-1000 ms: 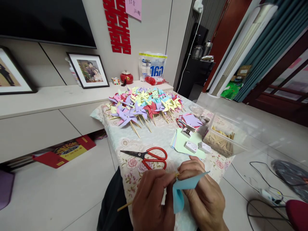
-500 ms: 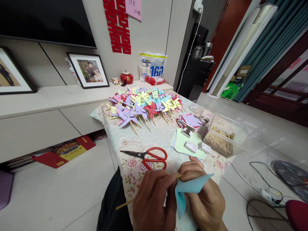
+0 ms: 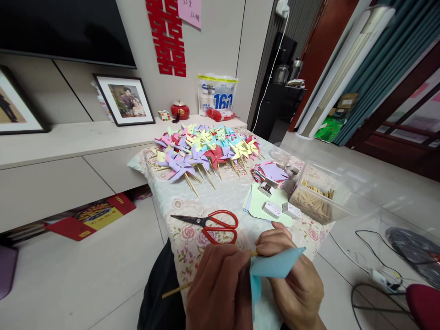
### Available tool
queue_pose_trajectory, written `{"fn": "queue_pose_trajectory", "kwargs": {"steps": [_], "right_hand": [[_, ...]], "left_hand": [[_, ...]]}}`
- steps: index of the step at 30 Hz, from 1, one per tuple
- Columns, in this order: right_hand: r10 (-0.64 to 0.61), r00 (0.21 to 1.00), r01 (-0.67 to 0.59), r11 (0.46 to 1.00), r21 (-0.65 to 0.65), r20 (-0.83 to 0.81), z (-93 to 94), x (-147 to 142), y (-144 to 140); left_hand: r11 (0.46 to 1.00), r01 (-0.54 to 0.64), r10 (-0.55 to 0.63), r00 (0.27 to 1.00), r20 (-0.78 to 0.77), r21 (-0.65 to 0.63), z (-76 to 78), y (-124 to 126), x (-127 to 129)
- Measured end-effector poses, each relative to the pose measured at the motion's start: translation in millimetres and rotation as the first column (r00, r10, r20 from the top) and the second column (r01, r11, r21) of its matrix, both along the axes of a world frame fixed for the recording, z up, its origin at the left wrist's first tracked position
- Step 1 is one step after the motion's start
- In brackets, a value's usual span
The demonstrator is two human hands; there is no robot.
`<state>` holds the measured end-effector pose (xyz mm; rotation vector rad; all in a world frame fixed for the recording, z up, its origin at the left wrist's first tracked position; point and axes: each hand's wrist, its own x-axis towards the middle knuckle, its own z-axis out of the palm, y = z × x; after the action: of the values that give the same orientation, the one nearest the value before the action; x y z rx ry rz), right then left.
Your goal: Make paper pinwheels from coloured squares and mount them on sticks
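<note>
My left hand is closed around a thin wooden stick, whose free end pokes out to the left. Its yellowish tip shows between my two hands. A light blue paper pinwheel, partly hidden, is gripped by my right hand against that tip. Fingers of both hands meet there, so the joint itself is covered. Just beyond my hands, red-handled scissors lie with their blades pointing left. Finished pinwheels in several colours are heaped at the far end of the table.
On the right of the flowered tablecloth lie pale green paper sheets, small white boxes and purple squares. A clear plastic bin holds wooden sticks. A white cabinet runs along the wall.
Both hands stay together at the stick's tip. The blue paper has turned slightly, its lower flap now narrower in view, and the stick's free end sits a little farther left.
</note>
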<state>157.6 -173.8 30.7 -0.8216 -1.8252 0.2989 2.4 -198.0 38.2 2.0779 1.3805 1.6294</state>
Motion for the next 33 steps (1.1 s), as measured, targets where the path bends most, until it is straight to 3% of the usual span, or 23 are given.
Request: {"fn": "queue_pose_trajectory", "kwargs": {"steps": [3,13,19,23,29,31,33], "right_hand": [[0.004,1.0,-0.004,1.0,-0.001,-0.009,-1.6,0,1],[-0.036,0.997,0.035,0.999,-0.005,-0.063,-7.6,-3,1],[-0.01,0.994,0.014,0.999,0.033,-0.105,-1.8,-4,4],[-0.042,0.994,0.044,0.999,0.022,-0.104,-4.1,-2,4],[0.064,0.997,-0.067,0.995,-0.068,-0.037,-0.3,7,15],[0.111,0.993,-0.116,0.975,-0.189,-0.036,5.2,10,22],[0.13,0.991,-0.136,0.915,-0.379,-0.04,11.5,12,29]], "left_hand": [[0.999,0.043,-0.042,0.997,-0.058,0.012,-0.1,0,-3],[0.999,-0.002,0.001,0.999,-0.032,-0.051,0.5,-3,4],[0.994,0.105,-0.107,0.98,-0.169,-0.019,-0.9,0,-6],[0.989,0.143,-0.147,0.975,-0.168,-0.039,-0.7,0,-6],[0.969,0.196,-0.191,0.981,0.044,-0.148,-4.9,6,-3],[0.927,0.252,-0.218,0.965,0.147,-0.279,-11.6,8,-2],[0.845,0.269,-0.154,0.95,0.272,-0.462,-19.0,11,-2]]}}
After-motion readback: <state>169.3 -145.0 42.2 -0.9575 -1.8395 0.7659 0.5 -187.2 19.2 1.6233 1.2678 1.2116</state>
